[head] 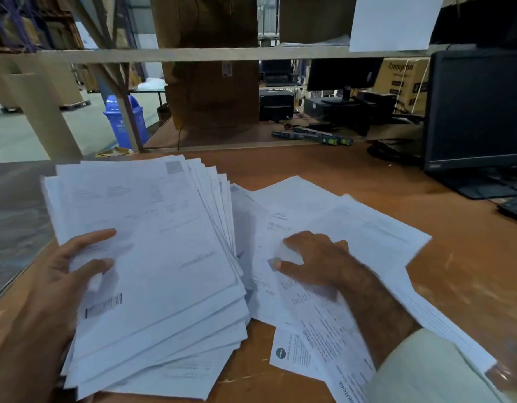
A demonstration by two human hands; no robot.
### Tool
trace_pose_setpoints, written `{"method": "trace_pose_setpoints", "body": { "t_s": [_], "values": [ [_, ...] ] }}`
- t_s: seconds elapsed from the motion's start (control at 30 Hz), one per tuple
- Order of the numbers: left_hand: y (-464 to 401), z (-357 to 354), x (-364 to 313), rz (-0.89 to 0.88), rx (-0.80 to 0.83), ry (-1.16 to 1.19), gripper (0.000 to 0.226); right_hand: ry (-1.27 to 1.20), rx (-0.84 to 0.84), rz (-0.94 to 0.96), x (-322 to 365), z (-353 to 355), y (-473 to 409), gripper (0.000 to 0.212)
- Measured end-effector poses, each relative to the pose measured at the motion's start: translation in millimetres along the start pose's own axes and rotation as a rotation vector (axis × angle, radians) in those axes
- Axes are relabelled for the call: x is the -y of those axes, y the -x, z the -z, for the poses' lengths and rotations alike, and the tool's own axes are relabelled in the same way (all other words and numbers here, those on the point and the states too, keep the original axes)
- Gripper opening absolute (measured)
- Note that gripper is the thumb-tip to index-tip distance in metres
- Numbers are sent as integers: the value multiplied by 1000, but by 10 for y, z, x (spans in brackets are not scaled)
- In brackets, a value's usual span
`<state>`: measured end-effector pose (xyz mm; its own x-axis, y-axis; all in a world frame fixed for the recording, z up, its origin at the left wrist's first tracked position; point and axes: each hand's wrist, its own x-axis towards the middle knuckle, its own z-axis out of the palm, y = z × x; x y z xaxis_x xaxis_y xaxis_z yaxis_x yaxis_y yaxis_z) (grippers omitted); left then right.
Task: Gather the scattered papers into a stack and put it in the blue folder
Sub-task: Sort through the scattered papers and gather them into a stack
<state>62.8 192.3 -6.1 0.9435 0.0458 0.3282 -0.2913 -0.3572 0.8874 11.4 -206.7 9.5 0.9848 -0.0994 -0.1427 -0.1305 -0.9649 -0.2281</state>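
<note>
From the head view I saw my left hand [56, 274] holding a thick, fanned stack of papers [152, 257], thumb and 1 finger lying over the top sheet and the rest of the hand under the stack's left edge, so that grip was closed on the stack. The stack sat low over the near left part of the bench [426, 199], its sheets badly out of line at the lower and right edges. My right hand [318, 263] lay on the loose sheets [353, 228] spread just to the right of the stack, fingers spread and slightly bent, pressing on the top one; it was blurred, and I judged it held nothing yet. A few more sheets overlapped under that forearm toward the near edge. I could not find the blue folder anywhere; the only blue thing was a bin [125, 120] on the floor beyond the bench. A dark monitor [478, 112] stood at the far right. I judged the gathering to be well along but unfinished. The next move called for sliding the remaining sheets together, adding them to the stack, then squaring the edges before looking for the folder.
</note>
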Motion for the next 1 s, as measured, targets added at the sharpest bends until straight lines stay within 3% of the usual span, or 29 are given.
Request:
{"method": "trace_pose_setpoints", "body": {
  "t_s": [0.07, 0.13, 0.2, 0.27, 0.37, 0.53, 0.63, 0.73, 0.8, 0.9, 1.0],
  "values": [
    [-2, -85, 4, 4, 0, 8, 38, -126, 4, 76, 56, 61, 49, 53],
    [32, -215, 9, 24, 24, 38, 35, -273, 20, 116, 129, 101, 86, 47],
    [53, -281, 29, 47, 55, 32, 35, -262, -31, 119, 160, 104, 75, 44],
    [41, -307, 87, 48, 77, 37, 36, -121, -115, 56, 81, 105, 33, 47],
    [3, -292, 152, 96, 82, 87, 39, 33, -36, -81, -109, 89, 16, 66],
    [-8, -309, 127, 40, 71, 129, 38, 85, 15, 2, -49, -7, 41, 77],
    [6, -329, 167, 72, 127, 99, 41, -11, -24, -11, -69, 49, 16, 73],
    [25, -334, 162, 72, 177, 71, 36, -149, -223, -228, -287, 133, 19, 78],
    [43, -328, 143, 72, 175, 81, 35, -123, -241, -320, -395, 151, 49, 85],
    [70, -348, 90, 63, 180, 76, 33, -162, -223, -340, -455, 165, 102, 85],
    [122, -392, -60, 76, 152, 69, 37, -350, -251, -256, -548, 241, 174, 64]
  ]
}}
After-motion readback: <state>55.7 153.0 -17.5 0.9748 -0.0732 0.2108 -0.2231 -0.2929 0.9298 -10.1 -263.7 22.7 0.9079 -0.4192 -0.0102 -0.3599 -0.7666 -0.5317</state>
